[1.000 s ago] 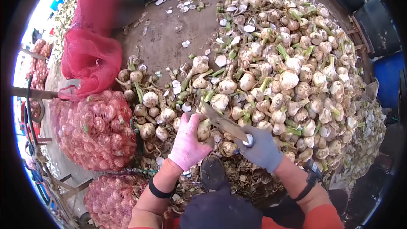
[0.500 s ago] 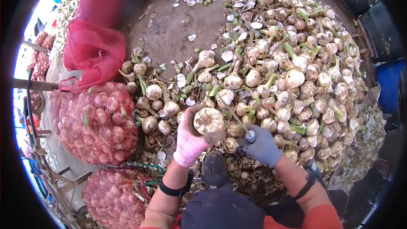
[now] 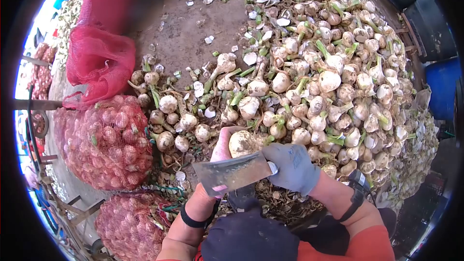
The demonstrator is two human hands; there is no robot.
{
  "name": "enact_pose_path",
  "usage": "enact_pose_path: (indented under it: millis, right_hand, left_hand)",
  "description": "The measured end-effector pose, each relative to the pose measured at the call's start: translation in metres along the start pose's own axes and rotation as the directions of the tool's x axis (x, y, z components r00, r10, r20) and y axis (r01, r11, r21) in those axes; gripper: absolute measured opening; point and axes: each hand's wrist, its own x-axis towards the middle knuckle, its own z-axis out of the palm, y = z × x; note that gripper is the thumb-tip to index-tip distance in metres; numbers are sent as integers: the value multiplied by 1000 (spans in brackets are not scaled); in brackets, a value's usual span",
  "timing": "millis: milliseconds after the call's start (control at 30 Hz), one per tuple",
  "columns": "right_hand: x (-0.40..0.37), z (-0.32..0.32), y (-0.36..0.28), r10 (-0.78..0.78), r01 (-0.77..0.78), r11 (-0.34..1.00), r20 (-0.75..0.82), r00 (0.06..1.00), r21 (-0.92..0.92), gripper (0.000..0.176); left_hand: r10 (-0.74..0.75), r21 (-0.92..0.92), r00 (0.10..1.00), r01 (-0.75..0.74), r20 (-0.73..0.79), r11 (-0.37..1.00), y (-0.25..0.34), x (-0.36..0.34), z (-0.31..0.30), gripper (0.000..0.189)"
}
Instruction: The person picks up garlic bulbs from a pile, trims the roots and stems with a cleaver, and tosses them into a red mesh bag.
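My left hand (image 3: 222,147), in a pink glove, is wrapped round a garlic bulb (image 3: 240,143) with dirt on its skin; the bulb's stem end points right. In a grey-blue glove, my right hand (image 3: 293,166) grips a cleaver (image 3: 232,173) by its handle. The broad, stained blade lies flat to my view just below the bulb, and it covers part of my left hand and wrist. Around both hands lie loose garlic bulbs, many with cut green stems, and a big pile of garlic (image 3: 333,82) rises ahead and to the right.
On the left stand two red mesh bags full of bulbs, an upper bag (image 3: 104,140) and a lower bag (image 3: 128,224). Loose red netting (image 3: 99,58) hangs above them. Dark crates (image 3: 427,29) and a blue barrel (image 3: 442,87) line the right edge. Cut scraps litter the floor (image 3: 188,34).
The cleaver has swung from edge-on to flat across the front of my left hand. The bulb has turned from its root face to its side, and my right hand has come closer to it.
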Motion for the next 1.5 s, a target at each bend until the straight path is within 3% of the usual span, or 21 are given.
enact_pose_path:
  millis: [133, 267, 300, 333, 400, 467, 533, 567, 600, 667, 733, 767, 833, 867, 900, 1000, 1200, 1267, 1300, 1400, 1500]
  right_hand:
    - [0, 10, 9, 4, -4, 1000, 34, 999, -3, 27]
    - [3, 20, 31, -10, 10, 1000, -11, 1000, 14, 23]
    - [4, 22, 57, 177, -178, 984, -46, 983, -5, 17]
    - [10, 20, 63, 358, -361, 933, -92, 929, -12, 14]
    - [13, 21, 54, 322, -321, 946, -179, 930, 37, 13]
    - [10, 20, 49, 296, -288, 955, -293, 909, 70, 12]
    - [3, 38, 57, 587, -415, 711, -154, 795, 568, 15]
    - [1, 43, 60, 647, -450, 558, -27, 762, 698, 14]
    - [1, 43, 61, 639, -444, 566, -30, 768, 695, 14]
    - [-1, 43, 59, 745, -592, 203, 270, 611, 780, 15]
    - [-5, 45, 60, 732, -538, 127, 288, 618, 833, 17]
    - [-5, 42, 58, 727, -549, 193, 258, 637, 813, 16]
    - [-4, 37, 58, 725, -564, 250, 234, 647, 787, 13]
    - [-4, 35, 58, 728, -564, 253, 229, 646, 786, 13]
    - [-2, 34, 58, 734, -566, 290, 201, 649, 772, 12]
    - [-4, 34, 58, 749, -600, 324, 189, 635, 732, 10]
    - [1, 28, 60, 749, -581, 358, 146, 646, 731, 13]
    - [-1, 27, 63, 733, -547, 409, 95, 674, 730, 13]
    - [-1, 27, 64, 706, -514, 464, 49, 706, 722, 13]
    - [2, 20, 55, 670, -476, 456, 61, 740, 752, 13]
    - [0, 27, 57, 594, -427, 550, 23, 804, 717, 13]
  left_hand:
    - [41, 101, 999, -39, -25, 994, -4, -3, 3, 66]
    - [-145, -174, 989, 145, 18, 974, -22, -17, 0, 56]
    - [-164, -233, 982, 183, 98, 955, -28, -23, -1, 52]
    - [187, 517, 956, -282, 228, 808, 19, -29, 22, 42]
    - [-45, -278, 997, 60, 60, 959, -16, -17, 8, 48]
    - [-124, 109, 982, 140, -145, 984, 2, 4, -1, 59]
    - [-119, 106, 943, 159, -310, 982, -14, 26, -16, 57]
    - [-67, 44, 955, 83, -288, 996, -25, 37, -20, 57]
    - [5, -371, 985, -69, -171, 926, -41, 46, -19, 61]
    - [192, -198, 981, -182, 35, 963, 17, 44, 19, 62]
    - [168, -262, 973, -123, 160, 957, 37, 59, 14, 54]
    - [238, 133, 971, -236, 0, 963, 42, 76, 2, 42]
    - [197, 317, 939, -103, -282, 943, 28, 116, -37, 33]
    - [300, 646, 911, -50, -283, 762, -6, 143, -70, 40]
    - [334, 919, 897, 162, -289, 361, -24, 158, -88, 52]
    - [230, 892, 877, 358, -423, 277, -29, 170, -70, 56]
    - [228, 896, 892, 309, -390, 320, -38, 182, -68, 57]
    - [123, 402, 968, -26, -218, 915, -18, 149, -55, 53]
    - [90, 208, 978, -51, -186, 977, -3, 129, -48, 52]
    - [-69, -335, 993, 34, -93, 942, -4, 97, -48, 50]
    - [-58, -576, 998, 60, 23, 815, 6, 73, -36, 45]
